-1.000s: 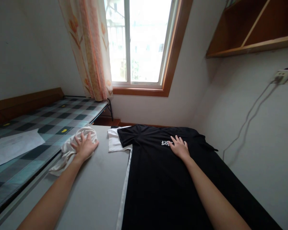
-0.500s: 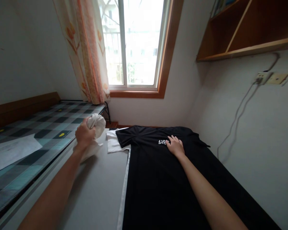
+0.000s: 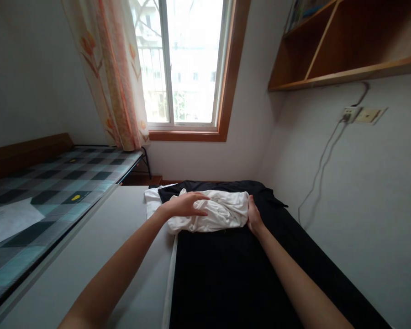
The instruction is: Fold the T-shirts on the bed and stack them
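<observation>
A crumpled white cloth [image 3: 222, 212] lies across the upper part of a black T-shirt [image 3: 219, 274], hiding the shirt's white print. My left hand [image 3: 185, 204] is over the cloth's left part, thumb and fingers apart, with nothing gripped. At the cloth's right end, my right hand [image 3: 254, 217] rests sideways against its edge, fingers stretched out. Beneath the black shirt, a white garment [image 3: 152, 201] shows as a sleeve at the left and a thin strip down the side.
The clothes lie on a grey-white tabletop [image 3: 137, 260]. To the left is a bed with a checked cover [image 3: 99, 178] and a paper sheet [image 3: 10, 221]. A wall shelf [image 3: 329, 59] and a socket with cables [image 3: 351, 114] are at the right. A curtained window [image 3: 192, 68] is ahead.
The bunched white cloth has gone from my left hand, raised at the left, onto the black shirt. My left hand has moved right and opened; my right hand has turned against the cloth's edge.
</observation>
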The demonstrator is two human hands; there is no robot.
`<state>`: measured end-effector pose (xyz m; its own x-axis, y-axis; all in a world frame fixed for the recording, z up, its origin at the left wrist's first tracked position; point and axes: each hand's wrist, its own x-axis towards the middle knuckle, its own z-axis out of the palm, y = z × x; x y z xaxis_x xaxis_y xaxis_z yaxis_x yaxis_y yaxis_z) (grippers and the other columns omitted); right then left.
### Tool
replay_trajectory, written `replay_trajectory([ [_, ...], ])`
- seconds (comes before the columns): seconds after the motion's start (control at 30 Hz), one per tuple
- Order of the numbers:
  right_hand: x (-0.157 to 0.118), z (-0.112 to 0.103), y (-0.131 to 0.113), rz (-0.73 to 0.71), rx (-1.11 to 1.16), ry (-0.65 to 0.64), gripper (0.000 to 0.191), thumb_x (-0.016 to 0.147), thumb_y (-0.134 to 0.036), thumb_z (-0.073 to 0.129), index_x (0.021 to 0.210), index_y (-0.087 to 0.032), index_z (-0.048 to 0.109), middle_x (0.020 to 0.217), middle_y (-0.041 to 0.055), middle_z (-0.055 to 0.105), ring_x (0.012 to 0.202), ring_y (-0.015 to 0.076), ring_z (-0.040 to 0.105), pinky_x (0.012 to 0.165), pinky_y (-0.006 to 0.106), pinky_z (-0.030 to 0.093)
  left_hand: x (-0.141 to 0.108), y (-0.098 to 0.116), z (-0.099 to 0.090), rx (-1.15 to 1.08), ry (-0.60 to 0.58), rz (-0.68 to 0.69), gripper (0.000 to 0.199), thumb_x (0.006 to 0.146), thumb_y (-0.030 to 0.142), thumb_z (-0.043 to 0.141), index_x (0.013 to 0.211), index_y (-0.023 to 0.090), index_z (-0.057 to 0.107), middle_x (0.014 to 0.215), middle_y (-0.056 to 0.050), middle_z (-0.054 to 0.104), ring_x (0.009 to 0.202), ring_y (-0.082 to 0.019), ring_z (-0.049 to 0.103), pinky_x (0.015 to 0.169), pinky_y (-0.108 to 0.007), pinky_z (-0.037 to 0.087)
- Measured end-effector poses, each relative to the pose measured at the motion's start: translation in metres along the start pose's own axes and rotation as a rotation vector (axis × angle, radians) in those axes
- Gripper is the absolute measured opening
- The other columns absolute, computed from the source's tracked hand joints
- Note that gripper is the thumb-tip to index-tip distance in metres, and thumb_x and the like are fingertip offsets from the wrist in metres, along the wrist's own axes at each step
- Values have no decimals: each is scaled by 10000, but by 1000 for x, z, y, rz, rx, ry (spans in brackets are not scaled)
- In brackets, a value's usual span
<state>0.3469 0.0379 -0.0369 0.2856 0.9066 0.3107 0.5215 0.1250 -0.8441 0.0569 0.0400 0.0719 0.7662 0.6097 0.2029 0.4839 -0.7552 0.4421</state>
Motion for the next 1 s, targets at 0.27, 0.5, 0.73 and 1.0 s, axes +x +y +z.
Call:
replay_trajectory([
  [0.27, -16, 0, 4, -18, -155, 147, 877, 815, -505, 518, 1508, -54, 223, 1459, 238, 392, 1354, 316, 401, 1124, 440, 353, -11, -39, 26, 178, -29, -160, 517, 720, 351, 784, 1220, 300, 664, 1217, -59, 692, 1150, -293, 615, 986, -373, 442],
  [0.5, -30, -12, -8, -163, -514, 207, 484, 896, -557, 447, 1107, -219, 723, 1264, 145, 450, 1134, 322, 472, 1030, 500, 378, -8, -38, 32, 201, 28, -230, 273, 799, 392, 684, 1053, 302, 728, 1053, -56, 704, 1004, -267, 648, 900, -360, 454],
  [0.73, -34, -13, -13, -196, -659, 29, 259, 859, -384, 583, 975, -235, 761, 1219, 122, 532, 1178, 323, 436, 991, 460, 387, -11, -38, 43, 146, 158, -219, 291, 848, 452, 660, 1042, 245, 724, 1183, -74, 659, 1115, -278, 576, 971, -443, 413],
  [1.0, -31, -17, -12, -185, -425, 236, 342, 889, -397, 489, 953, -206, 765, 1113, 137, 593, 1073, 296, 523, 969, 454, 419, -12, -36, 61, 144, 271, -213, 234, 788, 315, 720, 1014, 254, 728, 1143, -64, 626, 1082, -269, 557, 992, -481, 422],
])
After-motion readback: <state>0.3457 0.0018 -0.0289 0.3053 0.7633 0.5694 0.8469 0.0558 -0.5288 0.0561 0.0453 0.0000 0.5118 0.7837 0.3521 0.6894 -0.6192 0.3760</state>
